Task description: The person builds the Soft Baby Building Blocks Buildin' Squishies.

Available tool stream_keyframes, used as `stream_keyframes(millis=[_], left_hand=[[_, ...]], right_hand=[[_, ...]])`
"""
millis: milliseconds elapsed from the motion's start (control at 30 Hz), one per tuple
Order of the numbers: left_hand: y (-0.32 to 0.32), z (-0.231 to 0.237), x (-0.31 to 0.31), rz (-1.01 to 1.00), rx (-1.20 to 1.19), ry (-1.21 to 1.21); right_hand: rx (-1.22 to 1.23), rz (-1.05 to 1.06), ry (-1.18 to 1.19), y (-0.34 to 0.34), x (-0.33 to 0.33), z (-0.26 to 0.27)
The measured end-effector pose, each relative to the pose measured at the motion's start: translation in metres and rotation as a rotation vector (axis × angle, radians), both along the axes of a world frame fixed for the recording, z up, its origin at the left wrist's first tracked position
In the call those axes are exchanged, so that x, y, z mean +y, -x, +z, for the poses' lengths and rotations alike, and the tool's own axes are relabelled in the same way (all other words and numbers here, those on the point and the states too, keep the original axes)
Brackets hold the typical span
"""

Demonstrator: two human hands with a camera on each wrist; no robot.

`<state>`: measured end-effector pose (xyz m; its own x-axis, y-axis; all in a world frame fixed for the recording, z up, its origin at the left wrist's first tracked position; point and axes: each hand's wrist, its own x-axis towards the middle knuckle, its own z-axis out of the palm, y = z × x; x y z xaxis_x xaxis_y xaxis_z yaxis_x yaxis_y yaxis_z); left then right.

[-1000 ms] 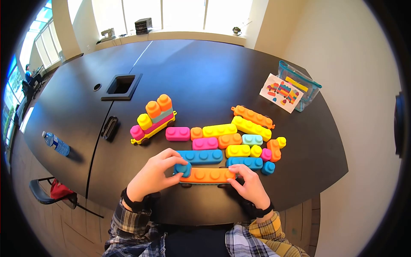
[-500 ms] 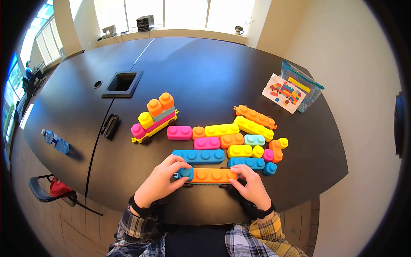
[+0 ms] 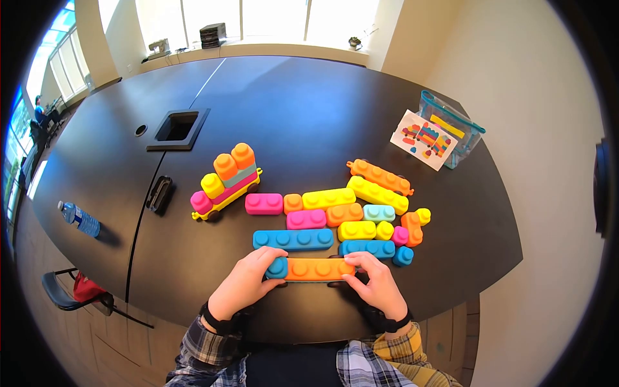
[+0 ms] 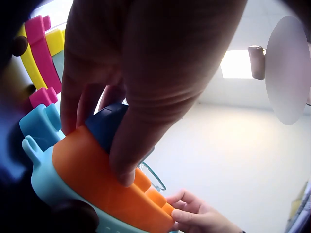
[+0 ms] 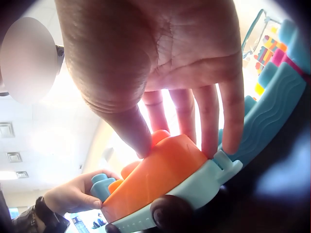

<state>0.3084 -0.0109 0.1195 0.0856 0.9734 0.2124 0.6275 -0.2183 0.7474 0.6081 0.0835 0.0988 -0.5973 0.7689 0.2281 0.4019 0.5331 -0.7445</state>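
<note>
A long orange block (image 3: 319,269) lies on a light-blue wheeled base (image 5: 199,182) near the table's front edge. On the block's left end sits a small blue block (image 3: 276,268), its stud lined up with the orange studs. My left hand (image 3: 242,280) pinches this blue block, thumb on the near side and fingers on the far side; in the left wrist view the thumb tip reaches down onto the orange block. At the other end, my right hand (image 3: 379,284) pinches the orange block between thumb and fingers.
Just beyond lie a long blue block (image 3: 293,240) and several loose coloured blocks. A built yellow wagon (image 3: 227,193) stands back left, an orange wheeled base (image 3: 380,175) back right. A picture card (image 3: 424,140) leans on a clear bag (image 3: 454,116). A water bottle (image 3: 80,219) stands left.
The small blue block has come down from a raised position onto the orange block's left end, with my left hand following it. My right hand keeps its pinch on the right end.
</note>
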Motion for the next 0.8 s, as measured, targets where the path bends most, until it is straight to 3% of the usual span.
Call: stream_keyframes(millis=[667,800], left_hand=[[-0.001,0.004,0.0,-0.031,0.015,-0.028],[-0.004,0.012,-0.003,-0.001,-0.016,-0.083]], right_hand=[[-0.061,0.052,0.03,-0.004,0.009,0.018],[-0.088,-0.019,-0.173,-0.006,0.034,0.048]])
